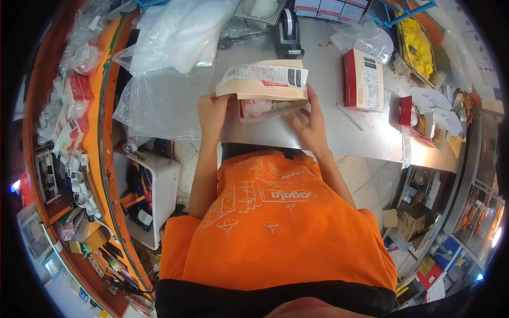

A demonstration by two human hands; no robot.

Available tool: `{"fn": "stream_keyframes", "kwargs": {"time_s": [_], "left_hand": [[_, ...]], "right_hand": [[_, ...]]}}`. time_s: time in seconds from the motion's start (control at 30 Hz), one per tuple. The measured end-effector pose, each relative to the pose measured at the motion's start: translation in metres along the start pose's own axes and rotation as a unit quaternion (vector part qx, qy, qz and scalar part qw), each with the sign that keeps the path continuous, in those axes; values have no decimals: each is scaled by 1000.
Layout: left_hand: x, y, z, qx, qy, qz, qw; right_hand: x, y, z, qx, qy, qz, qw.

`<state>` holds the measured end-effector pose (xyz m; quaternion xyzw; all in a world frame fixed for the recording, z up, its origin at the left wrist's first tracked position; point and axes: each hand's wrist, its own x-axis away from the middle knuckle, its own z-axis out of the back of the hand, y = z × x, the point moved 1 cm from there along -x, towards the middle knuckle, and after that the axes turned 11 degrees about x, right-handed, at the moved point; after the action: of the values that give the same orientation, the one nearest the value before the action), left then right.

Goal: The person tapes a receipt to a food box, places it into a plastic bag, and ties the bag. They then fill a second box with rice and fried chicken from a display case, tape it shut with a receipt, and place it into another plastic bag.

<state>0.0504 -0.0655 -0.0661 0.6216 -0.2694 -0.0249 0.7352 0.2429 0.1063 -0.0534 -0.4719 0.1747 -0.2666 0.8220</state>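
Observation:
A cream and red cardboard takeaway box (pixel 286 95) is between my hands over the front of the metal table. A long printed receipt (pixel 246 73) lies across its top. The side facing me is partly open, with a pale wrapped item (pixel 258 107) inside that I cannot identify. At the box's left edge, my left hand (pixel 213 114) is closed on the cardboard, its fingertips partly hidden. My right hand (pixel 312 122) grips the right side, fingers up along the edge and thumb near the front opening.
Clear plastic bags (pixel 159 100) cover the table's left side. Behind the box stands a black tape dispenser (pixel 289 40). To the right are a closed box with a receipt (pixel 364 79), a thin stick (pixel 350 117), an open food box (pixel 424 119) and a tray of yellow food (pixel 416 45).

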Motion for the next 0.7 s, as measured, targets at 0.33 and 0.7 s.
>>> {"fn": "stream_keyframes", "kwargs": {"time_s": [0.33,0.7], "left_hand": [[3,1,-14,118,86,-228,963],[45,28,-13,179,-28,-70,981]], "right_hand": [[1,-9,0,7,-8,-12,1000],[2,-7,-4,-24,2,-35,999]]}}
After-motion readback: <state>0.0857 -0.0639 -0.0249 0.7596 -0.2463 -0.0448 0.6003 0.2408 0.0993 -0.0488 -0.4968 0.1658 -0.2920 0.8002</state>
